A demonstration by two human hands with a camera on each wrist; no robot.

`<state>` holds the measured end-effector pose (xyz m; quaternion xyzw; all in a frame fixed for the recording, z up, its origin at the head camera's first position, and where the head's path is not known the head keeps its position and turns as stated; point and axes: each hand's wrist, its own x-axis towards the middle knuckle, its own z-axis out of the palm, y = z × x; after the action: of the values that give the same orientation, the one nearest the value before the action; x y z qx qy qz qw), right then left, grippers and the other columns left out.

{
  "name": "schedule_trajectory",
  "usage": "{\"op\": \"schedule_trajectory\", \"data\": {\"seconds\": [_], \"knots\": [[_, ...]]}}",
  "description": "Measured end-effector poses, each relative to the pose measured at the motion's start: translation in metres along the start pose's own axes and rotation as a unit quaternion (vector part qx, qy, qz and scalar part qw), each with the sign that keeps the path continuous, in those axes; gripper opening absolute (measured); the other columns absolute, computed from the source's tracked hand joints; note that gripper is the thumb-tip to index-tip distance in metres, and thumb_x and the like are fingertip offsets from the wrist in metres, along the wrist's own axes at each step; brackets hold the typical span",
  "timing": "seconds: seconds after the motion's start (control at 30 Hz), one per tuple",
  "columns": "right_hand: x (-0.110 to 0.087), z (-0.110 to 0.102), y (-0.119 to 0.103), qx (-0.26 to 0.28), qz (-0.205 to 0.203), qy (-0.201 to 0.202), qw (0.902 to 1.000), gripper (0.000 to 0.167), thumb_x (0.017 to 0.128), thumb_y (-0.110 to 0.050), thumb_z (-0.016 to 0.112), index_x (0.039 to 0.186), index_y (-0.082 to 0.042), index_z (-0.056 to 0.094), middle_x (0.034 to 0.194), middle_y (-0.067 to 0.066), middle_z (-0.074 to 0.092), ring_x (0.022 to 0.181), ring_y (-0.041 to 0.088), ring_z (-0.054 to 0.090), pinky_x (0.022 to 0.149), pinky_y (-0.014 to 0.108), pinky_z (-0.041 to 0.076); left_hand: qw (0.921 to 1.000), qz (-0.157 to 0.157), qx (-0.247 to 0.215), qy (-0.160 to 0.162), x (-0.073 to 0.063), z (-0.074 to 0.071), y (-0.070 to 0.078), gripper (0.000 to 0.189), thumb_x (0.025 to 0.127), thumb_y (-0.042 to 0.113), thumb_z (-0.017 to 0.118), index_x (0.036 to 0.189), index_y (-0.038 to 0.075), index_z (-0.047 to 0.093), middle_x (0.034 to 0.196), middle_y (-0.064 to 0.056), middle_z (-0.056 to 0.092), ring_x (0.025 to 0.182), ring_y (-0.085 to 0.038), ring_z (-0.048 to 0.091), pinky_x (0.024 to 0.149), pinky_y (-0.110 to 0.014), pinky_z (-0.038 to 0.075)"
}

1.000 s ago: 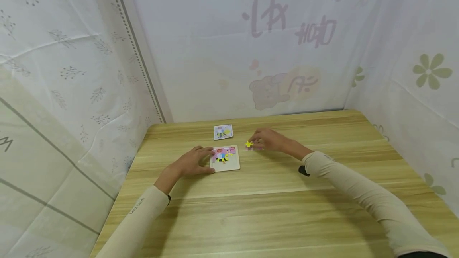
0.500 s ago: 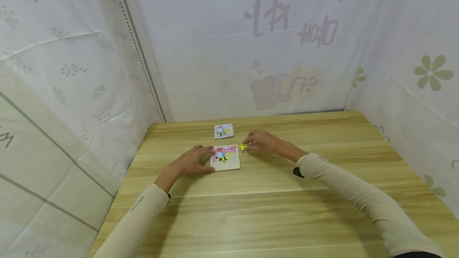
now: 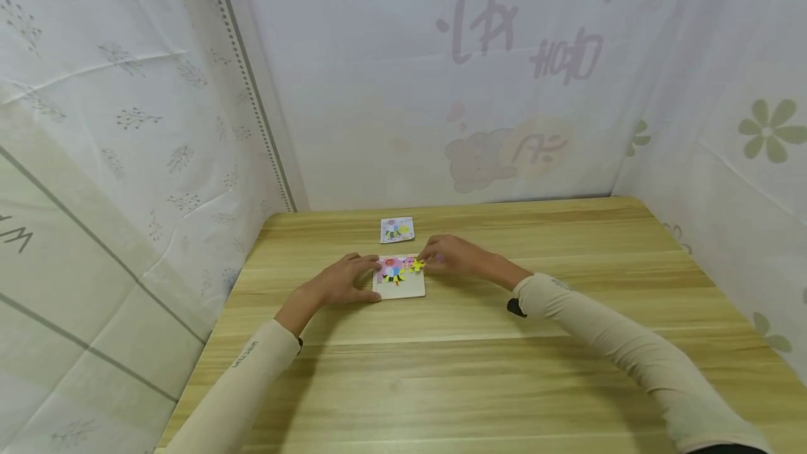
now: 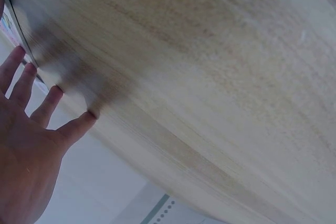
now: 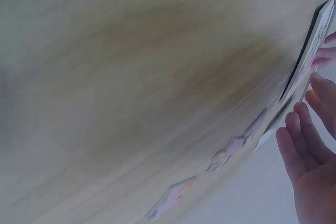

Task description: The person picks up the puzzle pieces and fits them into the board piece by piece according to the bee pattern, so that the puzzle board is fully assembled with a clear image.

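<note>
A square wooden puzzle board (image 3: pixel 403 291) lies on the table, its upper part filled with pink pieces and part of a striped bee picture. My left hand (image 3: pixel 340 281) rests at its left side, index finger near the upper corner and thumb at the lower one. In the left wrist view the fingers (image 4: pixel 47 106) are spread and fairly straight. My right hand (image 3: pixel 455 255) pinches a yellow puzzle piece (image 3: pixel 417 265) over the board's upper right. The right wrist view shows this hand's thumb and index beside the board, the other fingers (image 5: pixel 294 140) extended; the piece is mostly hidden there.
Behind the board lies a small card (image 3: pixel 396 230) with a bee picture. Several loose pink puzzle pieces (image 5: pixel 227 153) lie on the table near the right hand, mostly hidden by it in the head view. Curtains stand behind and at both sides of the wooden table (image 3: pixel 479 377).
My right hand has moved left with the yellow puzzle piece, from the table beside the board to over its upper right. The left hand has stayed at the board's left side.
</note>
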<state>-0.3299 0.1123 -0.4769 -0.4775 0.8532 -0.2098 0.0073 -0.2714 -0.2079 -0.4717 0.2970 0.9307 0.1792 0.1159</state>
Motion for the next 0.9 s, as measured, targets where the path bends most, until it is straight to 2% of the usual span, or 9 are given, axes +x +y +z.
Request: {"op": "schedule_trajectory", "data": {"seconds": [0.27, 0.57, 0.9], "knots": [[0.006, 0.008, -0.011, 0.009, 0.012, -0.019, 0.9997, 0.021, 0.099, -0.017, 0.073, 0.118, -0.009, 0.078, 0.115, 0.006, 0.07, 0.103, 0.017, 0.067, 0.091, 0.034, 0.057, 1.0, -0.005, -0.005, 0.002, 0.001, 0.0, 0.001, 0.074, 0.093, 0.055, 0.074, 0.151, 0.014, 0.054, 0.165, -0.008, 0.039, 0.152, -0.04, 0.03, 0.119, -0.061, 0.032], [0.013, 0.012, -0.023, -0.013, 0.012, -0.043, 0.9989, 0.023, 0.101, -0.021, 0.071, 0.12, -0.01, 0.078, 0.114, 0.006, 0.071, 0.101, 0.016, 0.067, 0.09, 0.034, 0.057, 0.9999, -0.011, -0.007, 0.003, -0.001, 0.0, 0.0, 0.074, 0.093, 0.055, 0.074, 0.151, 0.014, 0.054, 0.165, -0.008, 0.038, 0.152, -0.041, 0.03, 0.118, -0.063, 0.032], [0.014, 0.014, -0.022, -0.022, 0.027, -0.054, 0.9979, 0.023, 0.102, -0.022, 0.07, 0.12, -0.01, 0.078, 0.115, 0.006, 0.07, 0.103, 0.016, 0.066, 0.091, 0.034, 0.057, 0.9999, -0.009, -0.006, 0.005, -0.001, 0.0, 0.0, 0.073, 0.093, 0.055, 0.074, 0.151, 0.015, 0.054, 0.165, -0.007, 0.038, 0.152, -0.041, 0.03, 0.118, -0.063, 0.032]]}}
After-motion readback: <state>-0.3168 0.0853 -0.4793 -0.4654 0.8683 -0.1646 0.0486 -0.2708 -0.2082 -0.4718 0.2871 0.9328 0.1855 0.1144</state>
